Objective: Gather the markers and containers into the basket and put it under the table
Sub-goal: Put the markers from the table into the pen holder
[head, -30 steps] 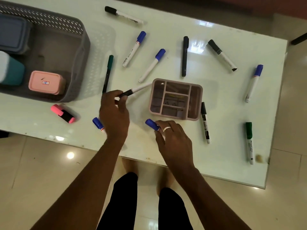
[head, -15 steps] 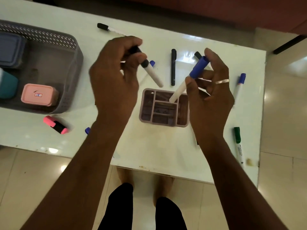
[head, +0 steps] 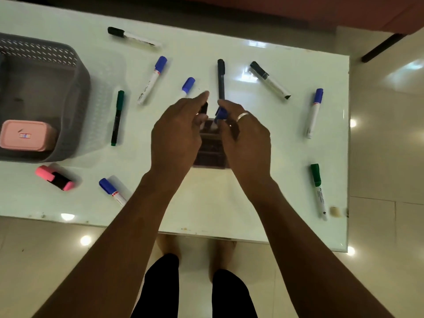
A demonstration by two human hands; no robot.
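Both hands meet over the middle of the counter (head: 206,203). The left grip (head: 176,134) pinches a black-capped marker (head: 203,109) between thumb and fingers, with the forefinger stretched toward the far edge. The right grip (head: 246,138), a ring on one finger, is curled round a blue-capped marker (head: 221,114). The two markers stand nearly upright and close together above the far end of the pink organiser (head: 211,154). The organiser lies on the counter, mostly hidden under the hands. I cannot tell whether the markers' lower ends sit in a compartment.

The grey basket (head: 82,99) stands at the left edge, with a pink container (head: 27,135) inside by its near wall. A pink highlighter (head: 55,177) lies just beside the basket's near side.

The other markers lie scattered on the counter:
- A green pen (head: 117,118) lies between the basket and the left grip.
- A blue marker (head: 112,191) lies toward the near edge, partly under the left forearm.
- A black marker (head: 133,37) lies at the far edge.
- A long blue marker (head: 152,80) and a half-hidden blue one (head: 188,84) lie beyond the left grip.
- A dark pen (head: 221,79) lies beyond the right grip's fingertips.
- A slanted black marker (head: 269,80) lies toward the far right corner.
- A right-edge blue marker (head: 314,112) lies along that edge.
- A green-capped marker (head: 318,190) lies by the near right corner.
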